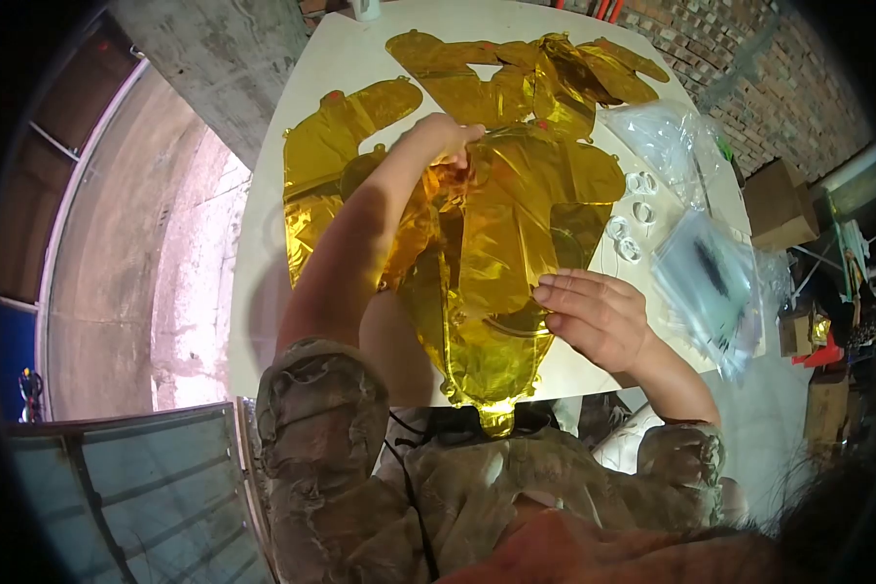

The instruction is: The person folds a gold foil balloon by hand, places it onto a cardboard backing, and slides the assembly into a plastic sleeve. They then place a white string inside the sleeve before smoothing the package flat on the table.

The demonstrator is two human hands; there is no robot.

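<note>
A flat gold foil balloon (506, 214) lies in front of me, its narrow tab hanging over the near table edge. My left hand (446, 141) reaches across to its far end, the fingers closed on the foil's upper edge. My right hand (596, 313) is at the near right side, thumb and fingertips pinching the foil's edge. Part of the foil is folded over and wrinkled between the hands. My left forearm hides some of the gold foil beneath it.
More flat gold foil balloons (487, 83) lie at the far side and left of the white table (263, 234). At the right are several white coils (642, 212), a crumpled clear plastic bag (662, 141) and a stack of clear plastic bags (706, 282). Cardboard boxes (781, 204) stand beyond.
</note>
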